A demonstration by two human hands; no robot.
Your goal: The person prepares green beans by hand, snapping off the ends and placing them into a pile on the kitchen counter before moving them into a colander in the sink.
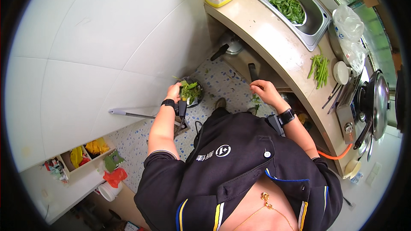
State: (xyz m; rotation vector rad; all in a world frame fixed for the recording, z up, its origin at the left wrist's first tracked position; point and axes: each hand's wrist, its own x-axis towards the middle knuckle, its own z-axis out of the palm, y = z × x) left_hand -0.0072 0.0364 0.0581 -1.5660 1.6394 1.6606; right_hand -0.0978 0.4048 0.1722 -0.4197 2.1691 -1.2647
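At the left rim of a dark round bin (202, 93) on the floor, my left hand (173, 92) is against leafy green scraps (190, 90). Its fingertips are partly hidden among the leaves, so whether it grips any of them cannot be told. My right hand (268, 92) is in front of the counter's open lower shelf, its fingers curled together and nothing visible in them. Just beyond those fingers is a black handle (252, 70); whether they touch it is unclear. Both wrists wear black straps with small devices.
A steel sink (313, 22) holds a bowl of leafy greens (286, 5). Cut green stems (319, 70) lie on the counter (282, 49) near a white bowl (340, 72) and a lidded pan (380, 106). A long-handled dustpan (183, 125) stands by my left arm. Leaf bits litter the floor.
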